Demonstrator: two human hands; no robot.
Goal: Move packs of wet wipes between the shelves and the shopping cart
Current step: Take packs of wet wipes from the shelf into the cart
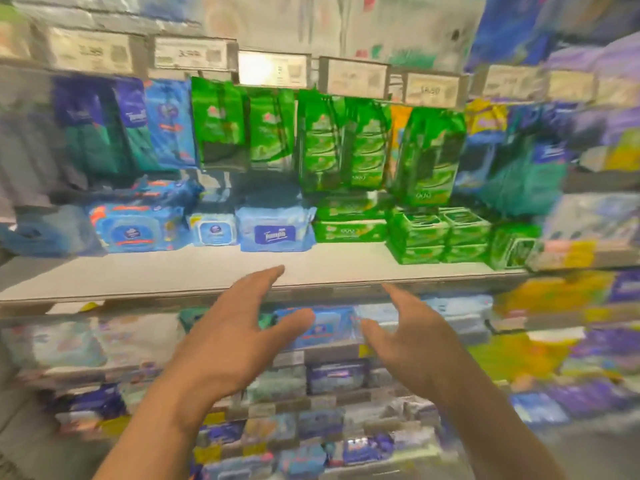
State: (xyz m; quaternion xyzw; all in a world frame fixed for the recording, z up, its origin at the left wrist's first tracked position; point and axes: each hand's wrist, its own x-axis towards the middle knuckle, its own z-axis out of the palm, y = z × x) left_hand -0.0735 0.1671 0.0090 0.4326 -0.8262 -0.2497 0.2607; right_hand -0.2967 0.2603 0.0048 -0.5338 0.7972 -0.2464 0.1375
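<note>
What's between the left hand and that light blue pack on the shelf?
Only bare shelf lies between the left hand and the light blue pack, in the head view.

A store aisle fills the view, blurred throughout. A pale shelf board [173,271] runs across the middle, its front part bare. Above it a rail of price tags [353,77] hangs along the next shelf edge; one tag [273,69] glares white with reflected light, and the figures on the others are too smeared to read. Lower shelves [294,362] step down below, each edged with small yellow and white labels. At the far left a grey upright [20,140] shows. Lighting is bright and even from overhead.
</note>
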